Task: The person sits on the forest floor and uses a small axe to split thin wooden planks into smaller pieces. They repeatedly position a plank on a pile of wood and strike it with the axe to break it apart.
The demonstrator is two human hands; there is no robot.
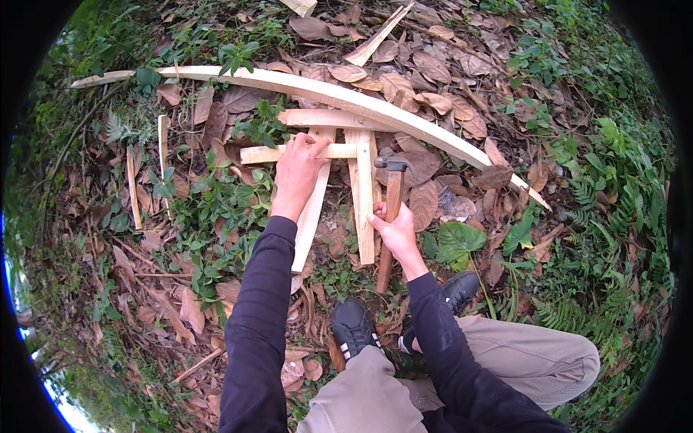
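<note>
Several pale wooden strips form a small frame on the leafy ground, with two legs pointing toward me. My left hand [294, 177] is closed on the short wooden crosspiece [339, 151], its fingers curled over the far edge where the left leg [312, 216] meets it. The right leg [363, 209] joins the crosspiece near its right end, where a small dark spot shows. My right hand [397, 229] is closed round the wooden handle of a claw hammer [394, 189], head pointing away from me. Its thumb tip lies against the right leg.
A long curved wooden strip [317, 88] arches beyond the frame, with a shorter board [336, 119] just under it. Two thin strips [133, 187] lie at left, and a split piece [379, 35] lies far off. Dry leaves, green plants and my shoes [354, 326] surround the work.
</note>
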